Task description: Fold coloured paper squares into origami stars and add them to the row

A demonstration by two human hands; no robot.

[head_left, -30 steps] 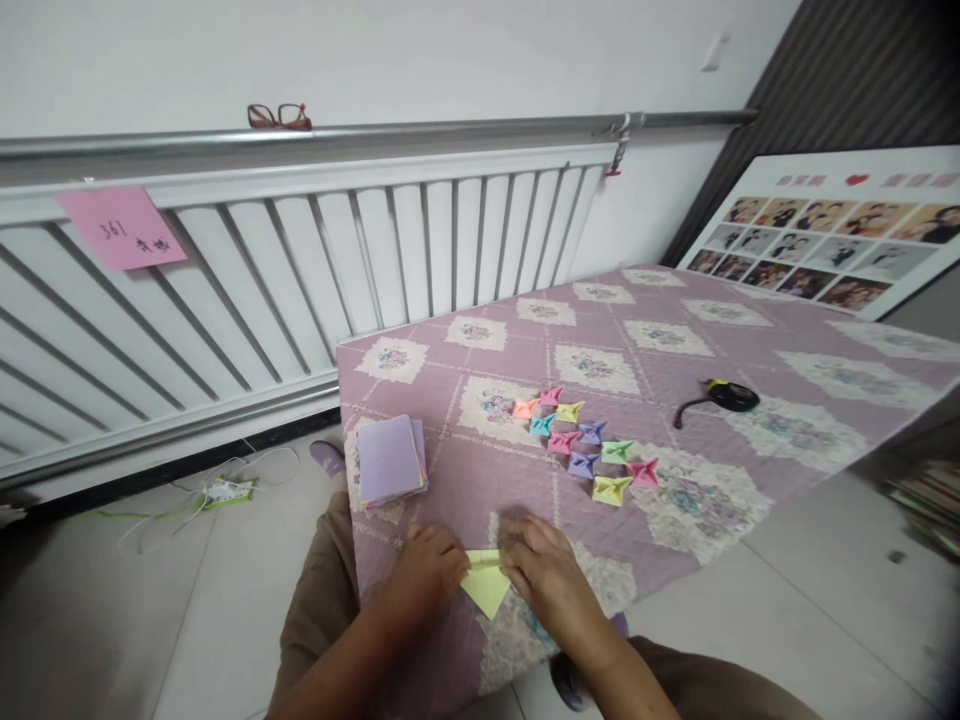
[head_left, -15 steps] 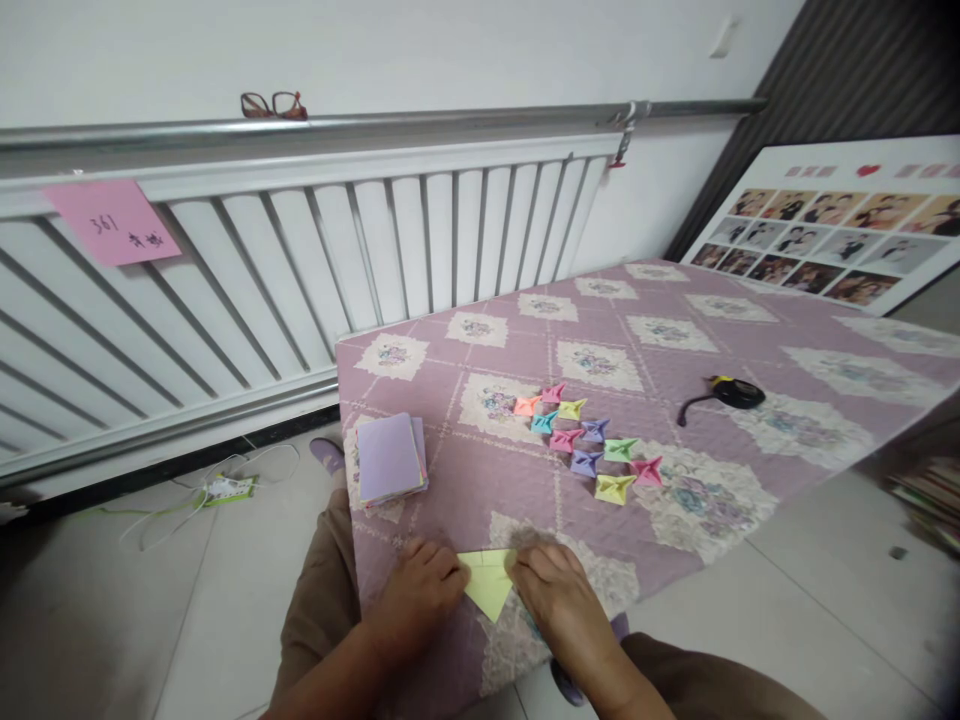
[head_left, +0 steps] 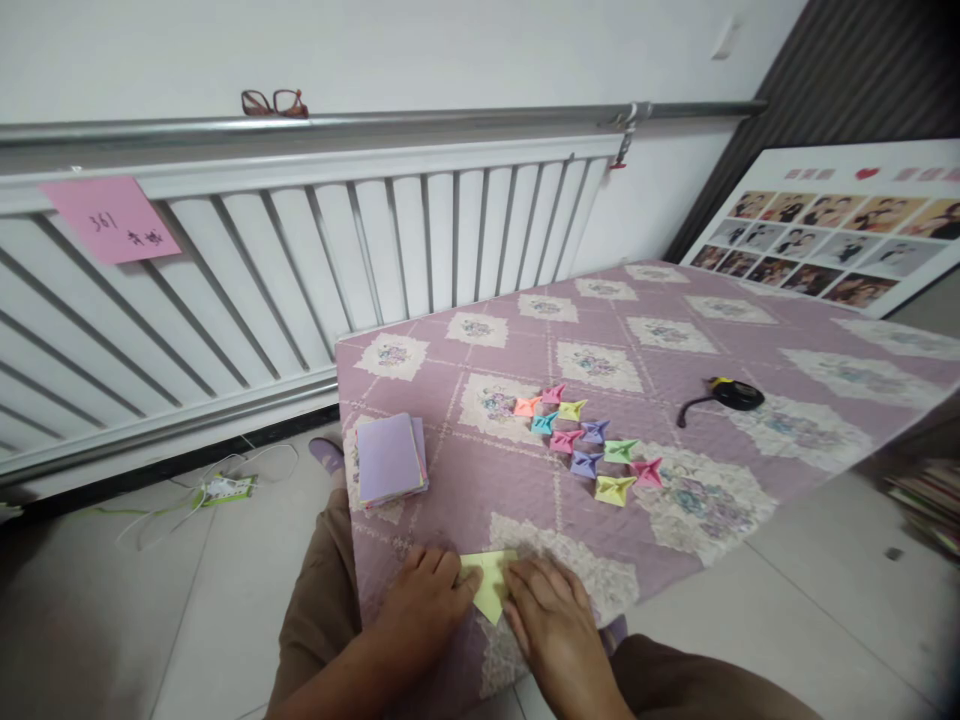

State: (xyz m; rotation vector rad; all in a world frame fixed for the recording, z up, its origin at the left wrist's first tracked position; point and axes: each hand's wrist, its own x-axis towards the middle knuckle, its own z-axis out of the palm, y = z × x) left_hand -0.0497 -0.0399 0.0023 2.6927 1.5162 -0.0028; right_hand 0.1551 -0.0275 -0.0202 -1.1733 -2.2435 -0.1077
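A pale yellow sheet of origami paper point(head_left: 491, 588), folded to a downward point, lies on the cloth-covered table point(head_left: 457, 505) near its front edge. On its left side, my left hand point(head_left: 429, 598) is closed with the thumb pressing the paper. My right hand point(head_left: 551, 615) lies over the paper's right side, fingers fairly straight and close together, pressing down on it. Beyond my hands stand several small folded paper pieces point(head_left: 585, 463) in pink, yellow, purple, green, blue and orange. A stack of square paper point(head_left: 388, 457), purple on top, sits to the left.
A black tape measure point(head_left: 736, 396) with a strap lies on the table's right part. Behind the table run a white radiator point(head_left: 420, 240) and a metal pipe point(head_left: 450, 122) bearing eyeglasses point(head_left: 274, 103). A photo board point(head_left: 825, 230) leans at the right. A power strip point(head_left: 227, 489) is on the floor.
My right hand has shifted slightly down along the paper, its fingers flatter. The left thumb has moved inward onto the paper. Everything else on the table stays put.
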